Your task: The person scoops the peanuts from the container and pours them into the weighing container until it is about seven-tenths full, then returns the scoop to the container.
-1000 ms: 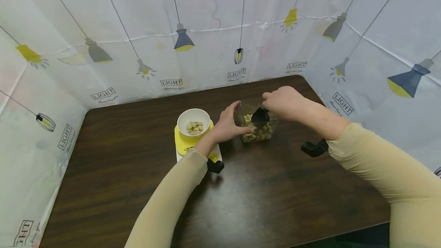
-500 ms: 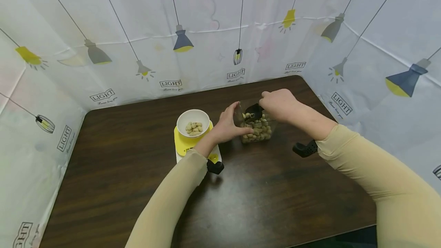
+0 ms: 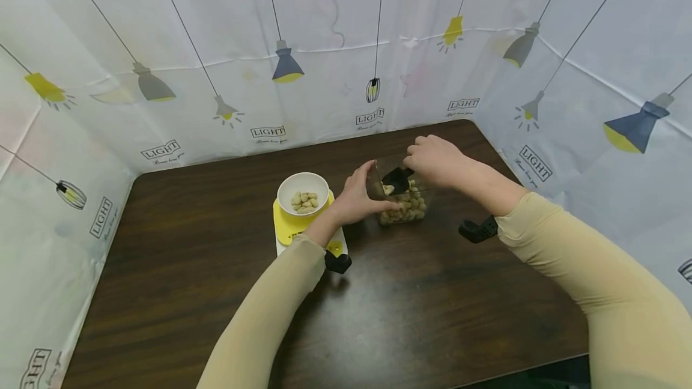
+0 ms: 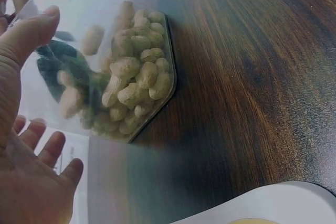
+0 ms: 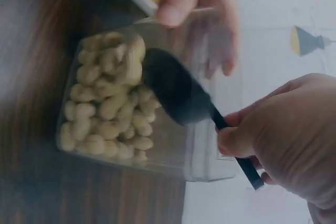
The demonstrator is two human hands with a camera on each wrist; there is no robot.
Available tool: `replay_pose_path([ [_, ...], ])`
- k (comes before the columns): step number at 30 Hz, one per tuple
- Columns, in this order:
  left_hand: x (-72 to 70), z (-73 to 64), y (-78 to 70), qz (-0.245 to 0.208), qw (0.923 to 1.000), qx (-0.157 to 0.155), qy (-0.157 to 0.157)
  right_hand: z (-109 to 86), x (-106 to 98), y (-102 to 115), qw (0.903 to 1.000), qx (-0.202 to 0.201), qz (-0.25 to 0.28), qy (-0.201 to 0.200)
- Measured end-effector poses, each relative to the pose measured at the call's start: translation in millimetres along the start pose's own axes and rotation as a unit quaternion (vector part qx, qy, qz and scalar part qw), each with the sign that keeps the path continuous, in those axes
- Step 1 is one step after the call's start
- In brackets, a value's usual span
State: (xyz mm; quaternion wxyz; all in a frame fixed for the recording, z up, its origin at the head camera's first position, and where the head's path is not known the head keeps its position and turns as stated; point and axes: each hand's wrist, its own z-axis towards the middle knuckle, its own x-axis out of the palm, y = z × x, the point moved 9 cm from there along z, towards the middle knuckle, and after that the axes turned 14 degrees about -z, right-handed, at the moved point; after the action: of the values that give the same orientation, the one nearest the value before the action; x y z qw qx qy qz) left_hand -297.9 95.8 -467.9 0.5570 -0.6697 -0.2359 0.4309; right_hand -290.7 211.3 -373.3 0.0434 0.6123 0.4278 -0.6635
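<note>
Peanuts [image 5: 105, 114] lie in a clear plastic container [image 5: 195, 153], which stands on the table near the back right. My left hand [image 3: 354, 200] holds its left side, thumb and fingers spread around the wall; in the left wrist view the thumb [image 4: 34, 32] is near the rim. With bent fingers, my right hand [image 3: 435, 161] grips the thin handle of a black scoop [image 5: 176, 90]. The scoop's bowl is inside the container, tilted, above or among the peanuts, with a few peanuts at its edge. Part of the scoop is blurred behind the plastic in the left wrist view.
Left of the container, a white bowl [image 3: 289, 188] with several peanuts sits on a yellow and white kitchen scale [image 3: 283, 224]. My left forearm crosses over the scale's lower part. A dark wooden table [image 3: 205, 269] meets a lamp-printed curtain [image 3: 319, 95] behind.
My right hand and the scoop have shifted left inside the container, and peanuts now show at the scoop's edge. Since half a second ago the scoop has dipped slightly. My left hand stays put.
</note>
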Motion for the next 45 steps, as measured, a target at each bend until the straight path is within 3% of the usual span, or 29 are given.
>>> replay_pose_path([
  [8, -0.9, -3.0, -1.7, -0.013, 0.9999, -0.005, 0.000, -5.0, 9, -2, 0.9980, 0.016, 0.054, -0.030],
  [14, -0.6, -3.0, 0.6, -0.007, 0.9999, -0.008, 0.000, -13.0, 19, -14, 0.9875, 0.047, 0.141, -0.054],
  [20, -0.9, -2.2, 0.0, -0.010, 0.9999, -0.008, -0.001, -24.9, 20, -27, 0.9773, 0.067, 0.182, -0.084],
  [25, -0.8, -1.2, -1.4, -0.015, 0.9999, -0.004, 0.002, -26.5, 18, -25, 0.9797, 0.080, 0.168, -0.075],
  [32, -0.8, -0.8, -0.1, -0.019, 0.9998, -0.007, 0.002, -12.5, 17, -7, 0.9890, 0.074, 0.118, -0.050],
  [40, 3.0, -1.4, 3.9, -0.019, 0.9996, -0.018, 0.002, -13.6, 23, -11, 0.9806, 0.085, 0.172, -0.040],
  [45, 1.6, 0.0, 3.1, -0.018, 0.9998, -0.012, -0.003, -23.0, 22, -22, 0.9764, 0.091, 0.185, -0.064],
])
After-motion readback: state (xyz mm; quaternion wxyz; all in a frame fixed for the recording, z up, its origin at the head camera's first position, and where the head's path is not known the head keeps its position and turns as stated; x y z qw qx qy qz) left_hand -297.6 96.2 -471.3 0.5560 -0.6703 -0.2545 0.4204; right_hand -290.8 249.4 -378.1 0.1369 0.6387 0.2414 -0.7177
